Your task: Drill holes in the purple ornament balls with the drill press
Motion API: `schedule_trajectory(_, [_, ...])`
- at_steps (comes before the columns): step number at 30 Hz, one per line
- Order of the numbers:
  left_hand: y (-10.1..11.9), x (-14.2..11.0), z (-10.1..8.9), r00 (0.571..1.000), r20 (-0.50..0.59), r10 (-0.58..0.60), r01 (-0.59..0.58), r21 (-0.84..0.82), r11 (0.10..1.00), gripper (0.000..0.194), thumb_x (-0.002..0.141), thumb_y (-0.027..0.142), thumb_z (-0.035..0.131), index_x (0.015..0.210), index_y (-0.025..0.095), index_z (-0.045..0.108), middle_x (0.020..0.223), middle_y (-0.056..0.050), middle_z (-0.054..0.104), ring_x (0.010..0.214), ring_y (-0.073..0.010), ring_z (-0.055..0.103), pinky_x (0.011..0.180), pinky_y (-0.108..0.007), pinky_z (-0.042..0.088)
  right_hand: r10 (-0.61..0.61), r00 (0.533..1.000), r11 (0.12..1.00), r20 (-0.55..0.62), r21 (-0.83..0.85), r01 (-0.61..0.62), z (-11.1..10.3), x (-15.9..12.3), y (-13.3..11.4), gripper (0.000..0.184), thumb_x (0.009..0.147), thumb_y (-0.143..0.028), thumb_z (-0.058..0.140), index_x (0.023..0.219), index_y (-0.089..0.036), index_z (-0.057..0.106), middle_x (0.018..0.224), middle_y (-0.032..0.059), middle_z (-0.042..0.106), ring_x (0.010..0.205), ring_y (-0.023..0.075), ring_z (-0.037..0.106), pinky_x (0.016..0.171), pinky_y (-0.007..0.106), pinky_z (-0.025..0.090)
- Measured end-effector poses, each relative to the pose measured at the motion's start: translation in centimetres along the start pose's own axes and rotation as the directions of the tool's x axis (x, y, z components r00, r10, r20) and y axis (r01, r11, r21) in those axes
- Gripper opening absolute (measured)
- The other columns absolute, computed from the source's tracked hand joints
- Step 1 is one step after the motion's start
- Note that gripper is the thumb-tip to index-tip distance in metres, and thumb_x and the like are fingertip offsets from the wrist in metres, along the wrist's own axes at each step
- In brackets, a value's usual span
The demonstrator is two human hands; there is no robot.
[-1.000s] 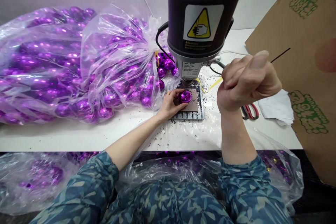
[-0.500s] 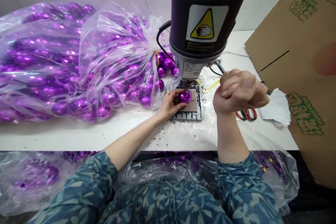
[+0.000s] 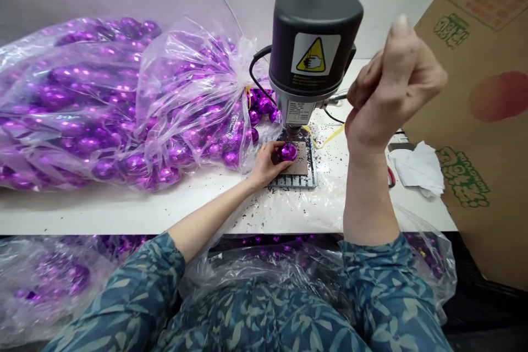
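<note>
On the wooden board (image 3: 302, 162) under a bench drill press (image 3: 315, 27), my left hand (image 3: 266, 165) steadies a shiny purple ball ornament (image 3: 287, 152) between thumb and fingers. The drill's lower end (image 3: 293, 131) is just above the ball; whether they touch I cannot tell. My right hand (image 3: 396, 88) is raised to the right of the press, closed round the end of its feed lever (image 3: 339, 98). Most of that lever is hidden by the fist.
Clear plastic bags (image 3: 103, 99) of purple balls fill the table's left side. Loose balls (image 3: 262, 102) lie behind the press. White cloth (image 3: 419, 168), partly hidden red-handled scissors (image 3: 391, 176) and a cardboard box (image 3: 478, 121) are at the right. Dark shavings (image 3: 247, 214) litter the tabletop.
My right hand has risen with the lever and its wrist has turned. The view has shifted, showing more of the press's top. My left hand still holds the ball on the board.
</note>
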State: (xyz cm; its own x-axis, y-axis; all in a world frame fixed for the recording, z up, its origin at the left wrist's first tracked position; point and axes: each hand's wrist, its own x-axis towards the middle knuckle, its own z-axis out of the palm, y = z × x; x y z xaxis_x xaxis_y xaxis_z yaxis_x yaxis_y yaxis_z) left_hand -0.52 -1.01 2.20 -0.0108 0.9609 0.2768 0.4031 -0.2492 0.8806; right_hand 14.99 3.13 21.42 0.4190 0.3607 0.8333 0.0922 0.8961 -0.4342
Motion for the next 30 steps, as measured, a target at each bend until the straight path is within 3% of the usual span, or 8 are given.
schedule_trajectory(3, [2.1, -1.9, -1.6, 0.998, 0.038, 0.04, -0.038, -0.04, 0.998, 0.047, 0.083, 0.033, 0.089, 0.121, 0.021, 0.065, 0.117, -0.01, 0.072, 0.103, -0.0246, 0.068, 0.089, -0.038, 0.056, 0.081, 0.994, 0.996, 0.07, -0.034, -0.078, 0.8, 1.8, 0.4, 0.073, 0.087, -0.084, 0.055, 0.051, -0.026, 0.032, 0.041, -0.0056, 0.032, 0.035, 0.0072, 0.025, 0.04, 0.034, 0.025])
schedule_trajectory(5, [3.6, -4.4, -3.0, 0.949, 0.278, 0.148, -0.126, -0.097, 0.987, 0.044, 0.085, 0.036, 0.087, 0.12, 0.022, 0.065, 0.114, -0.008, 0.074, 0.097, -0.0224, 0.07, 0.084, -0.035, 0.057, 0.098, 0.992, 0.995, 0.081, -0.015, -0.097, 0.8, 2.1, 0.9, 0.072, 0.079, -0.09, 0.054, 0.05, -0.027, 0.033, 0.041, -0.0056, 0.032, 0.035, 0.0078, 0.026, 0.039, 0.035, 0.024])
schedule_trajectory(9, [5.2, -10.6, -5.2, 0.548, 0.772, 0.323, -0.44, -0.062, 0.896, 0.043, 0.084, 0.033, 0.089, 0.121, 0.02, 0.07, 0.111, -0.012, 0.076, 0.091, -0.0259, 0.073, 0.08, -0.036, 0.059, 0.07, 0.997, 0.997, 0.046, 0.014, -0.07, 0.7, 1.9, 1.1, 0.072, 0.076, -0.09, 0.057, 0.048, -0.027, 0.036, 0.04, -0.0063, 0.03, 0.035, 0.0072, 0.026, 0.041, 0.035, 0.024])
schedule_trajectory(12, [5.2, -13.2, -5.7, 0.418, 0.862, 0.286, -0.637, 0.054, 0.769, 0.04, 0.093, 0.04, 0.082, 0.128, 0.022, 0.071, 0.112, -0.012, 0.077, 0.091, -0.0267, 0.072, 0.08, -0.038, 0.059, 0.09, 0.995, 0.996, 0.041, 0.018, -0.09, 0.7, 1.8, 0.8, 0.073, 0.076, -0.091, 0.057, 0.049, -0.026, 0.038, 0.041, -0.0071, 0.031, 0.035, 0.006, 0.028, 0.041, 0.032, 0.024])
schedule_trajectory(16, [4.6, -9.8, -6.0, 0.647, 0.682, 0.342, -0.541, 0.094, 0.836, 0.025, 0.108, 0.03, 0.06, 0.131, 0.026, 0.068, 0.116, -0.007, 0.078, 0.104, -0.0212, 0.073, 0.093, -0.035, 0.061, 0.113, 0.993, 0.993, 0.039, 0.01, -0.114, 0.6, 1.9, 0.5, 0.073, 0.075, -0.091, 0.058, 0.05, -0.024, 0.039, 0.042, -0.0076, 0.033, 0.035, 0.005, 0.029, 0.042, 0.031, 0.024])
schedule_trajectory(21, [2.4, 1.8, -6.3, 0.939, 0.308, 0.153, -0.307, 0.552, 0.775, 0.039, 0.103, 0.003, 0.04, 0.128, 0.015, 0.068, 0.125, -0.017, 0.072, 0.121, -0.0281, 0.068, 0.105, -0.047, 0.057, 0.106, 0.994, 0.994, 0.019, -0.036, -0.105, 0.6, 1.7, 0.6, 0.074, 0.077, -0.089, 0.052, 0.051, -0.022, 0.039, 0.042, -0.0077, 0.034, 0.037, 0.0035, 0.03, 0.047, 0.028, 0.029])
schedule_trajectory(26, [0.6, 7.8, -6.1, 0.961, 0.235, -0.148, -0.128, 0.849, 0.513, 0.032, 0.087, 0.001, 0.065, 0.115, 0.012, 0.073, 0.123, -0.023, 0.069, 0.129, -0.0406, 0.061, 0.109, -0.054, 0.05, 0.086, 0.996, 0.996, 0.012, 0.001, -0.086, 0.6, 1.6, 0.8, 0.071, 0.079, -0.082, 0.059, 0.051, -0.021, 0.039, 0.043, -0.0083, 0.035, 0.037, 0.0023, 0.029, 0.047, 0.027, 0.03])
schedule_trajectory(30, [1.1, 7.2, -6.5, 0.986, 0.154, -0.068, -0.046, 0.633, 0.773, 0.034, 0.088, 0.013, 0.074, 0.122, 0.019, 0.073, 0.13, -0.018, 0.068, 0.121, -0.0371, 0.066, 0.107, -0.054, 0.053, 0.064, 0.998, 0.997, 0.025, 0.038, -0.065, 0.6, 1.6, 0.8, 0.068, 0.08, -0.078, 0.063, 0.051, -0.022, 0.04, 0.042, -0.0082, 0.036, 0.036, 0.0031, 0.029, 0.044, 0.029, 0.028])
